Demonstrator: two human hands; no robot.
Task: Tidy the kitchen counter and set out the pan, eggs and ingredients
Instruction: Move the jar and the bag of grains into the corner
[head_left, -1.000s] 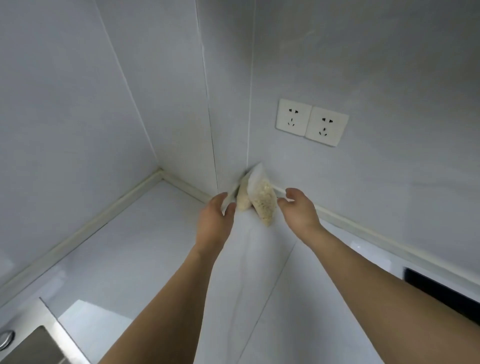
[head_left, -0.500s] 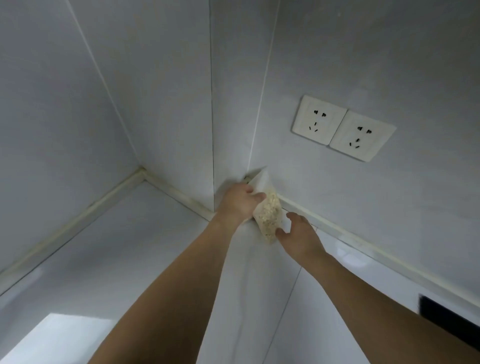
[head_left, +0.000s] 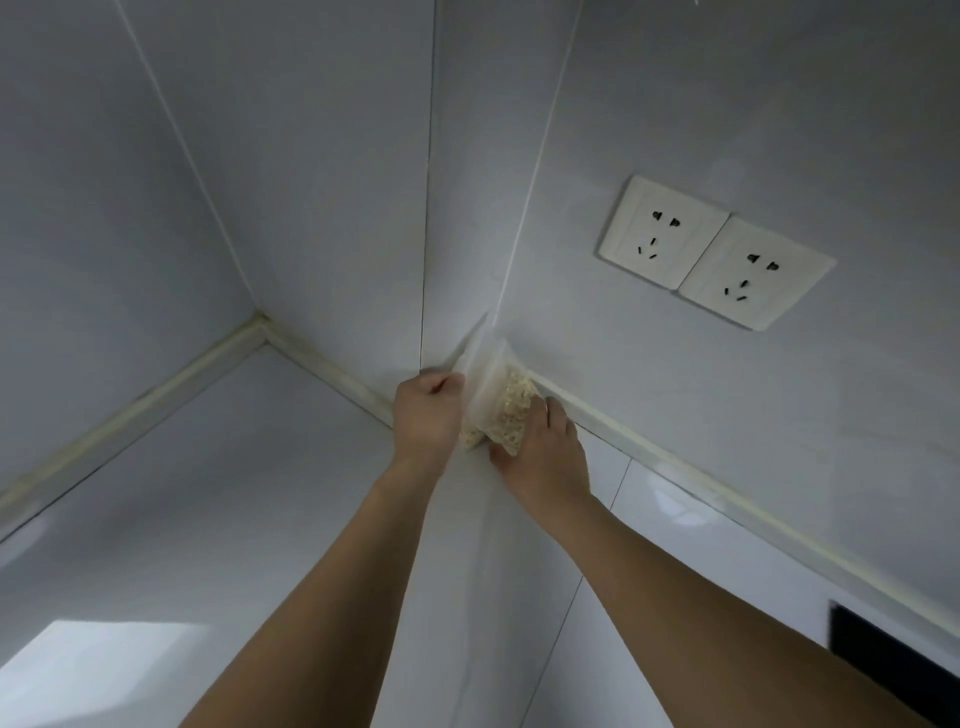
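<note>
Two hands at frame centre hold a clear bag (head_left: 501, 402) of pale grains: left hand (head_left: 427, 410) pinches its top edge, right hand (head_left: 540, 449) prob. cups the bottom, against the desk (head_left: 218, 499) corner wall.

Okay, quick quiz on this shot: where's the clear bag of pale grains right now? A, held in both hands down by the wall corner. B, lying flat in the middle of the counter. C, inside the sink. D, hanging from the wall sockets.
A: the left hand and right hand both hold the clear bag at the wall corner, below the wall sockets.
</note>
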